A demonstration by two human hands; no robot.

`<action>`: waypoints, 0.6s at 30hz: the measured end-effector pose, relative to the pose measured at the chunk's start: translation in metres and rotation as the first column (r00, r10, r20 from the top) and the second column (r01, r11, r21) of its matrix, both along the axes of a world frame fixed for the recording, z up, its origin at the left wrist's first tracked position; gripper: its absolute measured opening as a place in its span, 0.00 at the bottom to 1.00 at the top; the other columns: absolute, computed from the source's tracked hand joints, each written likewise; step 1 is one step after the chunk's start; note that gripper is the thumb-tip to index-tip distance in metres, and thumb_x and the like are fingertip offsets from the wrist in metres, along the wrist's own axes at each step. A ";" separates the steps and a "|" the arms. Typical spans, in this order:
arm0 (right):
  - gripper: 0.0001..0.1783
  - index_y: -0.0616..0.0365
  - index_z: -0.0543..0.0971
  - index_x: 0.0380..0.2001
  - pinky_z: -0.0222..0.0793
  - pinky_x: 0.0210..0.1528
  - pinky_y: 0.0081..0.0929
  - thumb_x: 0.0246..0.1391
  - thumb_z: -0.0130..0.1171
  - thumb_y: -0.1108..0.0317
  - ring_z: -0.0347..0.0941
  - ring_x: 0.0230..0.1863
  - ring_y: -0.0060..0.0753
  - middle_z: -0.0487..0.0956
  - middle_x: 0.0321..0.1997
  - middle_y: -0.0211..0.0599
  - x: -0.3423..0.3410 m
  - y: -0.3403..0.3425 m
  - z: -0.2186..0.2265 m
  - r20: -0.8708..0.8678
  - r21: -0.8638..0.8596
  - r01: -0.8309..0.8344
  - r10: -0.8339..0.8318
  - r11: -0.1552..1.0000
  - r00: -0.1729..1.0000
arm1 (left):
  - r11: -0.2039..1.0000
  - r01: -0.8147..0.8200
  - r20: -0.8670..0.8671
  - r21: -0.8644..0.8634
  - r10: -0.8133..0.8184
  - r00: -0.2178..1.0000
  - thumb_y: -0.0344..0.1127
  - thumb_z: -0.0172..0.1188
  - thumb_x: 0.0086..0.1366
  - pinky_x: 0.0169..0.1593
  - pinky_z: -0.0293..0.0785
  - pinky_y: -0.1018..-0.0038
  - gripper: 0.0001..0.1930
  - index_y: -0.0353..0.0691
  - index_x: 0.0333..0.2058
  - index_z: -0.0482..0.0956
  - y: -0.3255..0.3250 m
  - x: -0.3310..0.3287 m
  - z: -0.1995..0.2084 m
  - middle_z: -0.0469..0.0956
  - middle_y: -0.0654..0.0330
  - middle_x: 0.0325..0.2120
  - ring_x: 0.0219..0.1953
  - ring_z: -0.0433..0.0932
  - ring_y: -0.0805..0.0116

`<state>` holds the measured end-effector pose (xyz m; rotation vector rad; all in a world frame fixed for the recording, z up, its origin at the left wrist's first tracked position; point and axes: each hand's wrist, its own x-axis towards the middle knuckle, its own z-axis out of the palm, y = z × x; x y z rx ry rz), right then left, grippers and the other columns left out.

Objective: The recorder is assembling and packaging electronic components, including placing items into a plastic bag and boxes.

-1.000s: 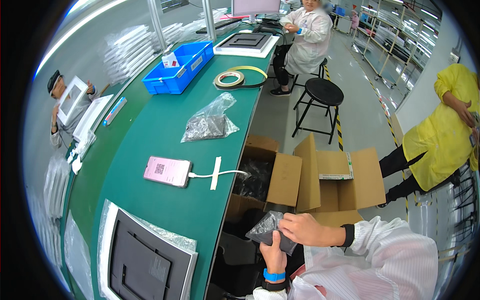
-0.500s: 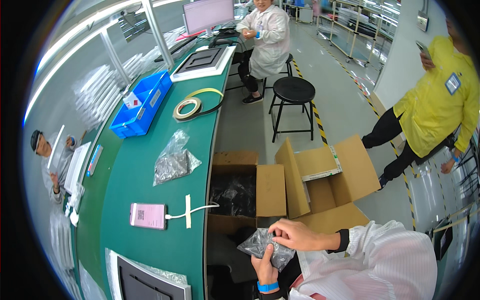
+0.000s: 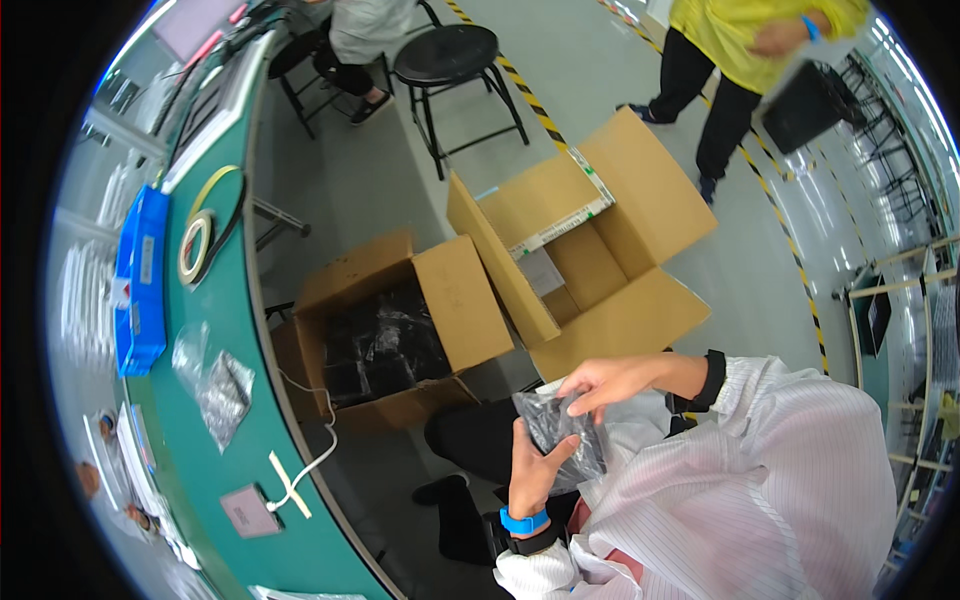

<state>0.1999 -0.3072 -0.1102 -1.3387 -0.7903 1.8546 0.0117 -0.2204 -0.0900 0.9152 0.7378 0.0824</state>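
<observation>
Above my lap is a clear plastic bag [image 3: 562, 432] with something dark inside; its contents are too blurred to name. My left hand [image 3: 538, 470], with a blue band at the wrist, grips the bag from below, thumb across its front. From the upper right my right hand [image 3: 622, 382] reaches over, its bent fingers closed at the bag's upper edge. Just ahead and to the left stands an open carton [image 3: 465, 315] holding several dark items wrapped in clear film [image 3: 390, 340].
Another open carton [image 3: 625, 260] lies beyond my hands, flaps spread. Along the left runs a green table [image 3: 240, 440] bearing a bagged item [image 3: 225, 400], a phone on a white cable [image 3: 250, 512], tape rolls [image 3: 195, 245] and a blue bin [image 3: 142, 285]. A black stool [image 3: 445, 55] and two people are ahead.
My view has tilted down and swung right, so the table sits further left. Both hands still hold the bag, which is now more upright. The person in yellow has lowered an arm.
</observation>
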 end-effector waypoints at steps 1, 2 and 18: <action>0.22 0.69 0.69 0.50 0.73 0.31 0.20 0.56 0.55 0.66 0.74 0.29 0.22 0.77 0.39 0.40 0.007 -0.007 -0.004 -0.118 -0.089 0.054 -0.064 0.995 0.991 | 1.000 0.014 -0.024 -0.014 -0.014 1.000 0.18 0.61 0.51 0.44 0.72 0.76 0.25 0.34 0.48 0.62 0.000 0.009 -0.003 0.73 0.58 0.40 0.39 0.74 0.72; 0.20 0.69 0.70 0.49 0.75 0.32 0.19 0.56 0.54 0.67 0.74 0.31 0.22 0.77 0.39 0.39 0.011 -0.014 -0.002 -0.077 -0.175 0.128 -0.143 0.976 0.987 | 0.997 0.080 -0.067 0.018 -0.078 0.995 0.18 0.61 0.51 0.44 0.72 0.76 0.25 0.33 0.48 0.62 -0.001 0.019 -0.007 0.73 0.58 0.40 0.39 0.74 0.73; 0.11 0.69 0.73 0.39 0.79 0.26 0.25 0.52 0.54 0.75 0.76 0.31 0.31 0.77 0.33 0.40 0.162 -0.036 -0.294 0.572 -0.226 0.949 -0.759 0.219 0.311 | 0.230 -0.973 0.068 -0.020 0.971 0.228 0.44 0.53 0.63 0.61 0.57 0.60 0.23 0.33 0.51 0.65 0.036 -0.104 0.073 0.58 0.46 0.58 0.58 0.59 0.55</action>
